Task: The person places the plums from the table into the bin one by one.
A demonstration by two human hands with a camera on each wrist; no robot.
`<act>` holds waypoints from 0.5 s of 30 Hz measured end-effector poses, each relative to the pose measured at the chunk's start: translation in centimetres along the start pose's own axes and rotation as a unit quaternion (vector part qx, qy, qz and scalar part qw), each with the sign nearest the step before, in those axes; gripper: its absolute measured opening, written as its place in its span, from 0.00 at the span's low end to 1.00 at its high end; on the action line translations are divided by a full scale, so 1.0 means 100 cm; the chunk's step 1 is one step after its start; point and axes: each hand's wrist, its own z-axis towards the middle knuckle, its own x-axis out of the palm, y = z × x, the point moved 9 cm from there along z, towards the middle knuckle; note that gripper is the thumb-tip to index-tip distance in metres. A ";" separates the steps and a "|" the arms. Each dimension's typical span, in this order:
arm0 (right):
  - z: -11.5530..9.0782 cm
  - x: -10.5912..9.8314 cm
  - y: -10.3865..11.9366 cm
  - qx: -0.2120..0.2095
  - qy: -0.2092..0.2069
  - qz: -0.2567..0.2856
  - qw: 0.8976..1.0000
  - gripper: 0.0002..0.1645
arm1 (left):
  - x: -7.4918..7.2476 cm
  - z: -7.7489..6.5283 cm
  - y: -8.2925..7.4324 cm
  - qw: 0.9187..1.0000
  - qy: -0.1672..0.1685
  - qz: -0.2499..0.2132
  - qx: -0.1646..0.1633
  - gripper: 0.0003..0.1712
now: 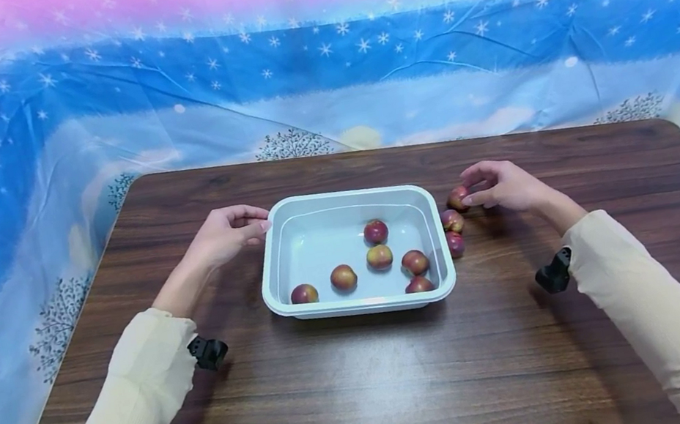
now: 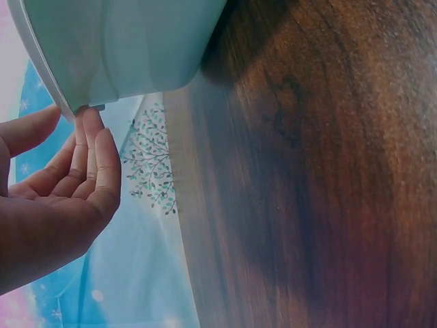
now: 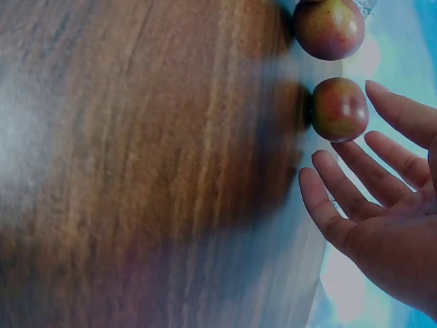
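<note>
Snowflake-patterned fabric [image 1: 321,52] in pink, blue and white hangs beyond a white tub [image 1: 324,240], which stands upright on a dark wood-grain worktop [image 1: 266,416] between the hands of a person in cream sleeves [image 1: 139,377]. Six reddish, yellow-flecked fruits [image 1: 344,277] lie inside the tub: one at its near left corner, one to the right of that, two just right of the tub's middle, one behind the other, and a pair close together by its near right corner. Outside, just beside the tub's right wall, three loose fruits [image 1: 452,222] sit in a short row on the worktop. Toward the tub's far left corner, the left hand [image 1: 223,230] pinches the rim between thumb and fingers. Right of the tub, the right hand [image 1: 504,186] is parted around the farthest loose fruit [image 1: 457,198], thumb to one side and spread fingers to the other; whether they touch it cannot be told. Black devices [image 1: 209,352] show at both wrists, either side of the tub.
</note>
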 end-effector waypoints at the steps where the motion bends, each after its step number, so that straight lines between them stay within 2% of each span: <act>1: 0.000 0.000 0.000 0.000 -0.002 -0.002 1.000 0.31 | 0.000 0.000 0.000 1.000 0.000 0.000 0.000 0.19; 15: 0.002 0.002 -0.001 0.007 -0.022 -0.021 1.000 0.27 | 0.000 -0.001 0.001 1.000 0.000 0.002 -0.005 0.20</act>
